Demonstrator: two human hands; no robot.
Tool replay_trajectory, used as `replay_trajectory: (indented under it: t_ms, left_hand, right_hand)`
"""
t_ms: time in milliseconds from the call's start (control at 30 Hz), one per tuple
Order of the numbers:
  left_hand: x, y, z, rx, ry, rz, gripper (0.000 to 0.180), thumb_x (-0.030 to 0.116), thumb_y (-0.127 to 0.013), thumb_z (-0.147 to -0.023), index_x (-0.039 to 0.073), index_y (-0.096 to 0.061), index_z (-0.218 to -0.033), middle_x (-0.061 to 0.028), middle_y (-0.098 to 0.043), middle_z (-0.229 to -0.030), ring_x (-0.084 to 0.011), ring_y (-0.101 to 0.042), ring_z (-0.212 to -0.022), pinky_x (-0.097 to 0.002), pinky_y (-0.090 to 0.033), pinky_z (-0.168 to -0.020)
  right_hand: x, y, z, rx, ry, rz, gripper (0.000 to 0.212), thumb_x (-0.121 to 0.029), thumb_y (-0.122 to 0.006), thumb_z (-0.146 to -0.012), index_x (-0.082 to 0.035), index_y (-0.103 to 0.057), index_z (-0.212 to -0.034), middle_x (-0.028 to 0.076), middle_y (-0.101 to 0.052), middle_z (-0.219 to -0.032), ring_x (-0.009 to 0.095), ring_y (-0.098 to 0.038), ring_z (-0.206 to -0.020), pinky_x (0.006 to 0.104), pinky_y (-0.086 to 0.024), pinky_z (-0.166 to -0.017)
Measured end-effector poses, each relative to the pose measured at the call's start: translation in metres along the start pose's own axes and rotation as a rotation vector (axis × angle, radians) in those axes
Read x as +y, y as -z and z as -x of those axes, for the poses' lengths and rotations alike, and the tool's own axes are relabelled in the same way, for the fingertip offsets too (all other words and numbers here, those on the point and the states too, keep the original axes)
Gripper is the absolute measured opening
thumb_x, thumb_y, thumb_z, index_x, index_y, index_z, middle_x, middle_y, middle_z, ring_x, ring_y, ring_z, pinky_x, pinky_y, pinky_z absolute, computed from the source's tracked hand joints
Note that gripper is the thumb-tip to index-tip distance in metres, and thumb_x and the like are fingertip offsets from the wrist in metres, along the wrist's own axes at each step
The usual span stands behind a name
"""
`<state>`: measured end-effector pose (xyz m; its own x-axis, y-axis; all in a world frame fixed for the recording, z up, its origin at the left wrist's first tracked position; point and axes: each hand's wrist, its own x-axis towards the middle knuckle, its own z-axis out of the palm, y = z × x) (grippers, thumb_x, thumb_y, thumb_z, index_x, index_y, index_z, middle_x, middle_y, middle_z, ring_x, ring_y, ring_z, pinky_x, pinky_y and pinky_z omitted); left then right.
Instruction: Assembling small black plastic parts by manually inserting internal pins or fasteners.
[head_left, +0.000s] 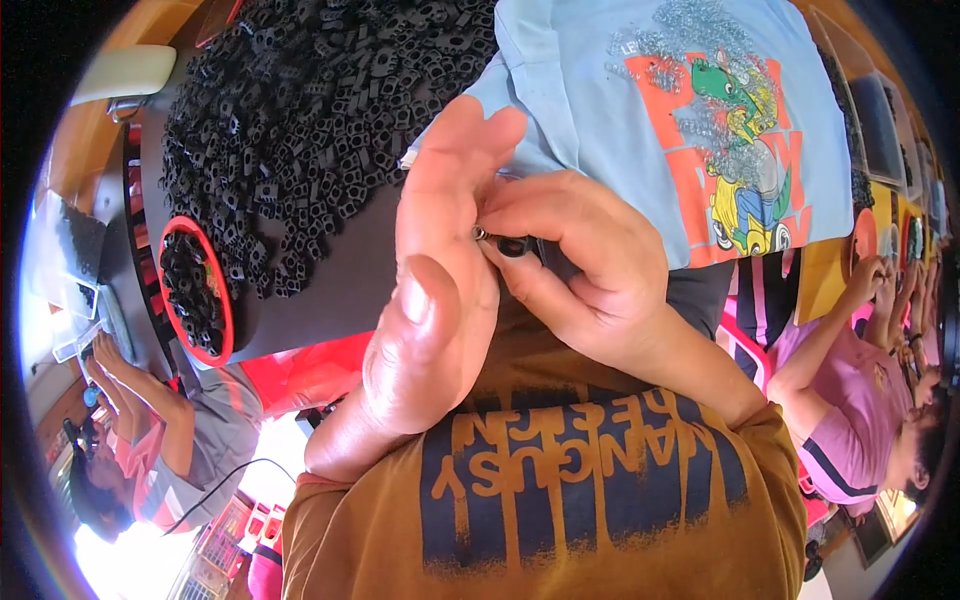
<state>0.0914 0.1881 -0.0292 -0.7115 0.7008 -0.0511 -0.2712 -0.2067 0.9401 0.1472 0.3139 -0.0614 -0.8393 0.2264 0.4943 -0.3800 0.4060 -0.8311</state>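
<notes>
Near the middle of the head view, my left hand (432,270) is held upright with its fingers stretched out and the thumb apart. Against its palm, my right hand (590,255) pinches a small black plastic piece (513,246). A tiny metal coil (480,233), which looks like a spring, shows at the end of that piece and touches the left palm. Beyond my hands lies a large heap of black plastic pieces with holes (310,130). Many fine silvery springs (700,30) are scattered over a light blue printed shirt (600,120) spread at the right.
A red-rimmed bowl (226,335) of black pieces stands at the left on the dark table (330,310). Clear plastic bins (880,125) are at the far right. Co-workers sit on both sides, one in a grey top (222,420), another in a pink top (840,400).
</notes>
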Motion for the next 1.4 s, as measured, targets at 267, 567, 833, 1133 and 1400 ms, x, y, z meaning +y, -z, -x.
replay_trajectory:
  t_ms: [267,567,833,1133,1400]
  left_hand:
    - [-0.003,0.002,0.002,0.001,-0.019,0.091,0.086,0.062,-0.039,-0.095,-0.001,-0.021,-0.15,-0.023,-0.033,-0.149,-0.031,-0.033,-0.137,-0.0441,-0.02,-0.115]
    - [0.011,0.017,0.007,0.104,-0.065,-0.543,0.018,-0.002,-0.065,-0.086,-0.001,-0.063,-0.104,-0.0058,-0.06,-0.101,-0.0117,-0.054,-0.089,-0.0248,-0.044,-0.082]
    - [0.02,0.016,0.001,0.163,0.061,-0.555,0.007,0.002,-0.068,-0.087,-0.001,-0.067,-0.094,-0.0025,-0.067,-0.084,-0.0057,-0.058,-0.074,-0.0212,-0.047,-0.067]
    - [0.02,0.018,0.002,0.256,0.057,-0.377,0.008,0.001,-0.065,-0.089,-0.001,-0.065,-0.096,-0.001,-0.065,-0.083,-0.0038,-0.057,-0.073,-0.0199,-0.047,-0.066]
    - [0.025,0.02,0.002,0.088,-0.049,-0.11,0.01,0.001,-0.058,-0.093,-0.004,-0.061,-0.101,-0.0045,-0.063,-0.091,-0.005,-0.055,-0.081,-0.0202,-0.046,-0.073]
  right_hand:
    - [0.003,0.003,0.005,-0.003,-0.082,-0.177,0.023,0.013,-0.061,-0.079,0.001,-0.061,-0.099,0.013,-0.064,-0.098,0.021,-0.063,-0.089,0.0291,-0.049,-0.078]
    - [0.005,0.006,0.009,0.013,-0.187,-0.321,0.026,0.015,-0.061,-0.079,0.003,-0.061,-0.102,0.012,-0.062,-0.102,0.019,-0.061,-0.093,0.0286,-0.048,-0.082]
    - [0.003,0.004,0.008,0.028,-0.109,-0.214,0.026,0.014,-0.064,-0.076,0.003,-0.062,-0.1,0.013,-0.065,-0.098,0.02,-0.063,-0.088,0.029,-0.049,-0.076]
    - [0.002,0.008,0.004,-0.014,-0.144,-0.212,0.03,0.009,-0.072,-0.075,0.003,-0.065,-0.103,0.013,-0.068,-0.099,0.021,-0.065,-0.089,0.0297,-0.05,-0.075]
    - [-0.004,0.011,0.0,-0.064,-0.112,-0.131,0.031,-0.002,-0.082,-0.072,0.002,-0.069,-0.099,0.012,-0.069,-0.088,0.021,-0.066,-0.076,0.029,-0.05,-0.067]
